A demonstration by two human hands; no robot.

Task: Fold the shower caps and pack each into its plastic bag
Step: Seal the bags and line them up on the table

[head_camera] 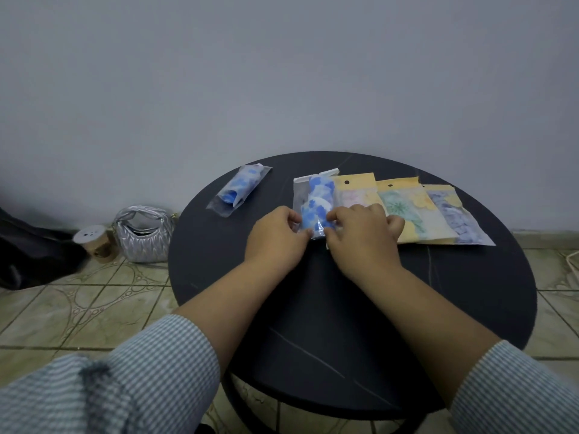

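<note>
A folded blue-and-white flowered shower cap [317, 204] lies inside a clear plastic bag [301, 191] at the middle of the round black table [344, 308]. My left hand [277, 236] pinches the bag's near left edge. My right hand [360, 236] pinches the near right edge, fingers curled over the cap. A second bagged blue cap [239, 190] lies apart at the table's far left.
Three flat packs with yellow headers, pink [355, 191], green [404, 203] and blue [452, 214], lie overlapped to the right of my hands. On the tiled floor to the left stand a silver handbag [144, 234], a paper cup [94, 244] and a dark bag [28, 249].
</note>
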